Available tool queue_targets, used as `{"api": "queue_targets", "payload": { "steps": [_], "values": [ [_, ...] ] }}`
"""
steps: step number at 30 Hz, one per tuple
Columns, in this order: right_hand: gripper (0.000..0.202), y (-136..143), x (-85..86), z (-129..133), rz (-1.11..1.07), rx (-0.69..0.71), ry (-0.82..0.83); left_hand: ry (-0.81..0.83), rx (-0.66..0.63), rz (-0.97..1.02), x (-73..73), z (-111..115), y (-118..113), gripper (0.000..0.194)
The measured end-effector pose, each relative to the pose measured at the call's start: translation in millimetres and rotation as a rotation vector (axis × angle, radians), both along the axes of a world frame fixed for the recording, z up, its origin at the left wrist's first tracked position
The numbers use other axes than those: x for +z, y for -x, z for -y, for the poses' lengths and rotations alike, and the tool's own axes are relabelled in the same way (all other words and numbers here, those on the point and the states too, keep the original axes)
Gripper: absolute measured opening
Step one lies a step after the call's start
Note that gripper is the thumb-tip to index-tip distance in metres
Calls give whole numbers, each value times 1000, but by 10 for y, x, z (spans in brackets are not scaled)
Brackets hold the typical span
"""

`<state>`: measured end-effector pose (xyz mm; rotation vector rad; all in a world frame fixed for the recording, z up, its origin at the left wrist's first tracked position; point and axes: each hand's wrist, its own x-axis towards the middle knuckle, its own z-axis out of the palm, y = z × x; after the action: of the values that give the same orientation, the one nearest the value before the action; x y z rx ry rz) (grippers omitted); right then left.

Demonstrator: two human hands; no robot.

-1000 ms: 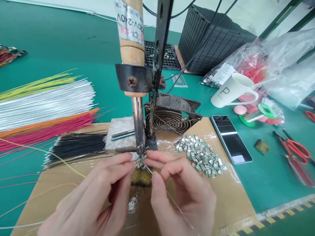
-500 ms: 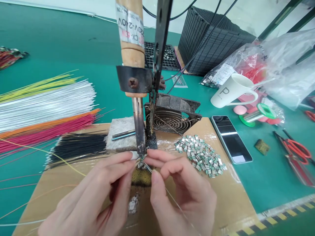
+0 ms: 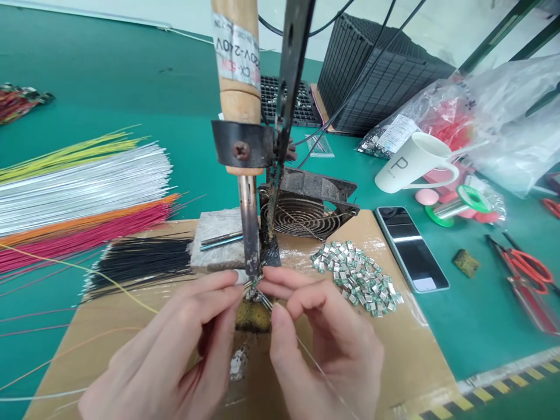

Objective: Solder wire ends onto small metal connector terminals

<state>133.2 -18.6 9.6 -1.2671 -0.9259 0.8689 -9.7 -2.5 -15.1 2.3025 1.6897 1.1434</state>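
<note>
A soldering iron [image 3: 250, 233] with a wooden handle hangs tip-down in a black clamp. Directly below its tip, my two hands meet from either side. My left hand [image 3: 184, 332] is pinched closed, with a white cover on one fingertip; thin coloured wires, among them a yellow wire [image 3: 126, 296], run into it from the left. My right hand [image 3: 328, 332] pinches a thin silvery wire [image 3: 312, 359] that trails to the bottom edge. Small metal parts between the fingertips are too tiny to make out. Just under them lies a yellow-brown sponge [image 3: 252, 319], darkened by burns.
Bundled wires [image 3: 83, 181] in several colours lie left. Right of my hands are a pile of small green-and-silver parts [image 3: 356, 277], a phone [image 3: 411, 248], a mug [image 3: 413, 160], a solder spool [image 3: 457, 204] and red-handled cutters [image 3: 525, 268]. A fan [image 3: 308, 204] stands behind the iron.
The view has shifted slightly, so the iron appears a little further right. Both hands keep their pinch under the tip, with hardly any movement.
</note>
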Motion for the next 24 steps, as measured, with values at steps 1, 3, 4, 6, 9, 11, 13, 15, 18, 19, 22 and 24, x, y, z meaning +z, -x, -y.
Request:
{"api": "queue_targets", "payload": {
  "steps": [1, 3, 4, 6, 9, 11, 13, 15, 18, 19, 22, 24],
  "values": [
    [23, -4, -3, 4, -1, 6, 2, -7, -11, 4, -9, -5, 7, 18],
    [24, -19, -10, 16, -8, 14, 10, -38, -42, -8, -19, -13, 21, 19],
    [24, -34, -14, 22, -11, 18, 12, -41, -42, -13, -19, -12, 28, 20],
    [21, -79, -21, 31, 3, 17, 16, -35, -33, -7, -20, 2, 43, 18],
    [11, -167, -26, 33, 117, 26, 93, -54, -72, 7, -30, 47, 82, 18],
    [16, -201, -26, 35, 237, 106, 161, -93, -149, -27, -35, 86, 114, 22],
    [22, -204, -27, 51, 300, 210, 167, -120, -241, -88, -28, 136, 140, 27],
    [23, -205, -37, 89, 280, 254, 150, -124, -295, -118, -8, 199, 162, 29],
    [25, -309, -69, 195, 224, 147, 167, -91, -177, -70, 32, 300, 240, 21],
    [27, -388, -83, 242, 228, 75, 172, -76, -134, -62, 47, 329, 286, 18],
    [30, -709, -121, 410, 316, -172, 152, -33, -183, -107, 107, 418, 454, 15],
    [28, -916, -146, 537, 331, -371, 199, -17, -212, -121, 163, 502, 537, 16]
  ]
}}
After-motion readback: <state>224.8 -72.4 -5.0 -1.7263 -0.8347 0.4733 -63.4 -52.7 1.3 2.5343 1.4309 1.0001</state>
